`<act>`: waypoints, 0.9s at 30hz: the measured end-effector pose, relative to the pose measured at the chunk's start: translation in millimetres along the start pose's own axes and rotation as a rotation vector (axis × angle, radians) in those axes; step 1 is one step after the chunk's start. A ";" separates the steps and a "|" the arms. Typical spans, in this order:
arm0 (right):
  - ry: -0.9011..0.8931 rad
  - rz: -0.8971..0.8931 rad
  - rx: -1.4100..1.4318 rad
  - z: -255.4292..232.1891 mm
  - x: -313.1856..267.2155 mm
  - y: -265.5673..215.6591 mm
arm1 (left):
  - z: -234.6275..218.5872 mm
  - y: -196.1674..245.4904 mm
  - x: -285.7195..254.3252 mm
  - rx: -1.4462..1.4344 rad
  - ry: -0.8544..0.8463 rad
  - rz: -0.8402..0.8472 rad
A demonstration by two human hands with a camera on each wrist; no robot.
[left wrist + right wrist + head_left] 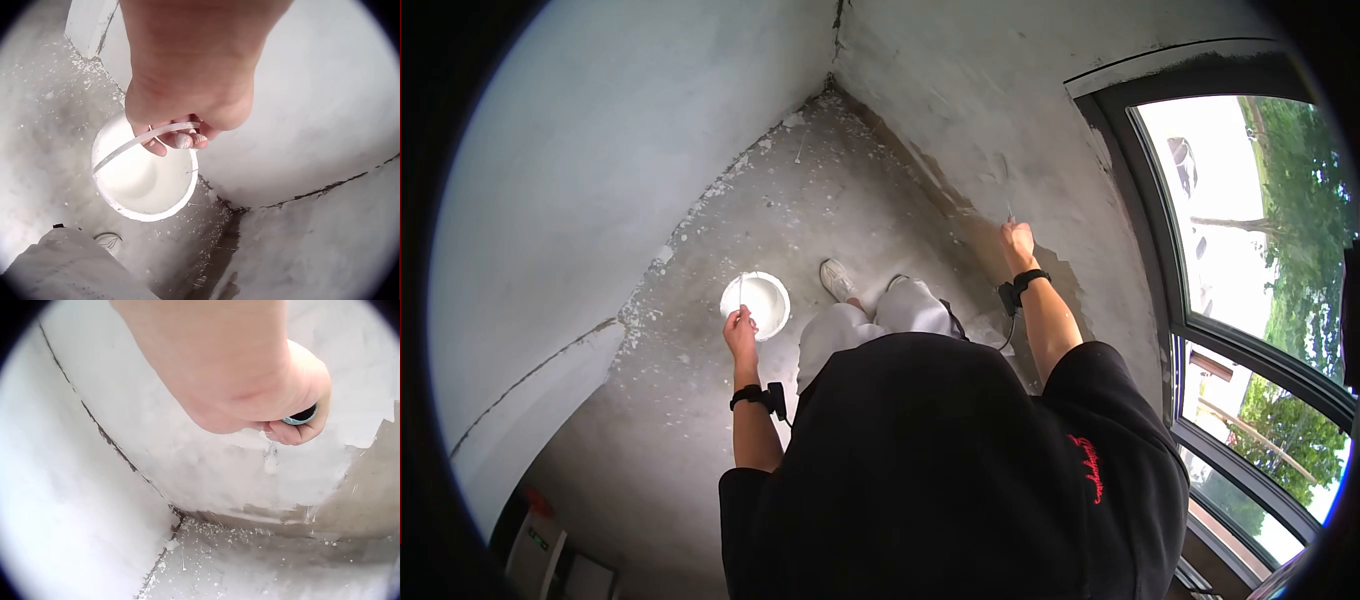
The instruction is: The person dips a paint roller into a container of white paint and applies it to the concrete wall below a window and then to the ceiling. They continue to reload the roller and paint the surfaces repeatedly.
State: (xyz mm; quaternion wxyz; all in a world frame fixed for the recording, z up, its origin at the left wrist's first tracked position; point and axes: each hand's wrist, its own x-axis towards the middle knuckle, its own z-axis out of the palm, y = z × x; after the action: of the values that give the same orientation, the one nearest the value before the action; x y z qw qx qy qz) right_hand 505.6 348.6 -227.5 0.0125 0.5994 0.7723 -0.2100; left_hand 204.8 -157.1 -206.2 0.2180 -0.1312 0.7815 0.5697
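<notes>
Handle (304,415), teal-rimmed, dark-ended: gripped by the right hand (278,390). Wall beyond (212,465): coated pale, brown patch (369,487) exposed at lower right. Floor (250,569) below: spattered with white specks.

Red script (1088,468) marks the black shirt (930,470), worn with pale trousers (912,308).

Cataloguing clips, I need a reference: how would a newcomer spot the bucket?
In the head view, find the corner where two walls meet, then follow the speckled grey floor back to the shoes. The white bucket is left of them. Unlike them, it is round and open-topped, its pale handle held in the left grip.
</notes>
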 end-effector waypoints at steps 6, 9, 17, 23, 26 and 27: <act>0.037 0.414 0.055 -29.2 -47.0 40.6 | 14.2 -19.4 22.5 0.028 -0.029 -0.022; 0.127 0.461 0.054 -41.0 -73.2 48.0 | 20.2 -14.9 26.8 0.070 -0.020 -0.032; 0.245 0.372 0.074 -26.4 -81.5 88.6 | 30.8 -12.5 56.6 0.143 -0.088 -0.036; -0.114 0.467 0.696 -28.2 -100.2 94.2 | 57.3 -5.1 63.1 0.260 -0.245 -0.043; -0.134 0.477 0.424 -27.3 -121.7 83.8 | 62.9 -2.4 70.9 0.369 -0.234 -0.057; -0.136 0.461 0.390 -35.7 -130.8 75.8 | 66.6 0.2 70.7 0.393 -0.258 -0.051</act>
State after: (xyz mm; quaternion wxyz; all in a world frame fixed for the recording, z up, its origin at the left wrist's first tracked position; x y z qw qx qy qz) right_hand 621.3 255.0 -182.9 -0.0037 0.7346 0.5584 -0.3853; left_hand 155.9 -90.9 -257.7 0.3520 -0.0321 0.8393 0.4131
